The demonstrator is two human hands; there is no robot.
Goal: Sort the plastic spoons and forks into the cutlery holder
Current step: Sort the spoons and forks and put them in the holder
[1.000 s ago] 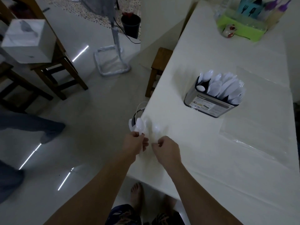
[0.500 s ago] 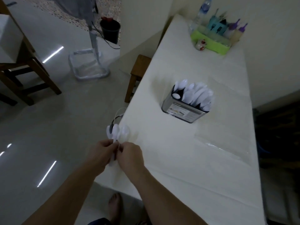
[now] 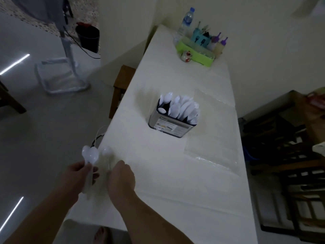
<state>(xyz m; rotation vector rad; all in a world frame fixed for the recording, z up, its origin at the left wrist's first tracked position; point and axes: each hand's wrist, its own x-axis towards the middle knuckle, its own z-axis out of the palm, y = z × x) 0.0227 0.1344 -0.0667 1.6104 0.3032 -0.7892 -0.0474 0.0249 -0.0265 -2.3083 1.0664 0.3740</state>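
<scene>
1. Presently, a small bunch of white plastic spoons (image 3: 90, 155) is standing bowls-up at the near left corner of the table (image 3: 158, 182), well apart from the cutlery holder (image 3: 171, 125); gathering them this way is probably letting them travel to the holder in one trip.
2. The left hand (image 3: 77, 176) is gripping the bunch by the handles, fingers curled round them, so the bowls are fanning out above the knuckles.
3. The right hand (image 3: 121, 176) is pinching the handle of one more spoon (image 3: 106, 151) just beside the bunch (whether it is being added or drawn out cannot be told).
4. The cutlery holder is sitting mid-table, already crowded with white utensils leaning handle-down; spoons are showing clearly, while fork tines are only faintly visible at its far side.
5. A clear plastic sheet (image 3: 214, 147) is lying flat just beside the holder.
6. A green tray (image 3: 195, 53) with bottles is standing at the far end.
</scene>
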